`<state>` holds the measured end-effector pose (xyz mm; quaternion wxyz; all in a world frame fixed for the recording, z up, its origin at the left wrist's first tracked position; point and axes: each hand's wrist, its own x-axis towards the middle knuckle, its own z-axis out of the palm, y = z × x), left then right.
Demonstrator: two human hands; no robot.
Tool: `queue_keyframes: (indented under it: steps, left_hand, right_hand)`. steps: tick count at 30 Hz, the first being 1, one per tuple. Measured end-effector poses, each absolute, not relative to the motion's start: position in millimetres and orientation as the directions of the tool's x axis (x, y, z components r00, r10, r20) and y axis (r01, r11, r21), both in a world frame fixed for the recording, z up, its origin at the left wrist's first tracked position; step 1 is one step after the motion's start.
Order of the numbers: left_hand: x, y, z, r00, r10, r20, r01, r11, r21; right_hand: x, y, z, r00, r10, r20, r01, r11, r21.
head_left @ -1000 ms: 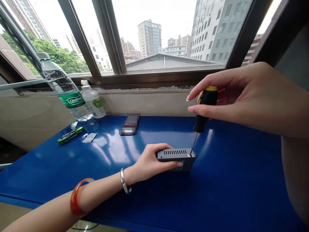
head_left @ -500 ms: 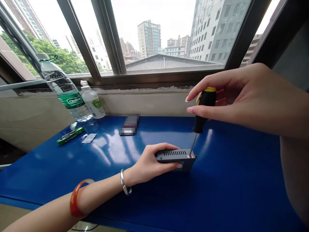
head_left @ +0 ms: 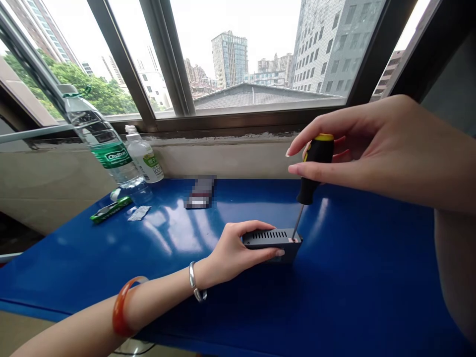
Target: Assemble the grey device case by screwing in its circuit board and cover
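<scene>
As hands (head_left: pixel 238 253) (head_left: pixel 357 148) grip, one screwdriver (head_left: pixel 316 171), one case (head_left: pixel 271 239)

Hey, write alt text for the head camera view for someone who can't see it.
A person's right hand holds a black-and-yellow-handled screwdriver upright, its tip at a corner of a slotted grey metal box gripped by the left hand on a glossy blue table. A large water bottle and a smaller bottle stand beyond, below a window.
</scene>
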<state>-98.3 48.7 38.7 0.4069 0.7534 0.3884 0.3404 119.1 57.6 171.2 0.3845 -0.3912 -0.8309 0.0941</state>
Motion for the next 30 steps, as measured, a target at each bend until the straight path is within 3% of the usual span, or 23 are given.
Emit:
queue_keyframes:
  steps: [9,15,30]
  left_hand:
    - [-100,49,40,0.476,0.848,0.233,0.311,-0.410,0.858]
    - [-101,49,40,0.485,0.835,0.258,0.298,-0.436,0.849]
    - [-100,49,39,0.466,0.856,0.223,0.312,-0.395,0.864]
  right_hand:
    - [120,59,172,-0.381,0.720,0.580,0.609,0.668,-0.428]
    - [119,49,176,-0.375,0.777,0.505,0.656,0.607,-0.448]
    - [121,51,174,-0.361,0.764,0.535,0.677,0.609,-0.414]
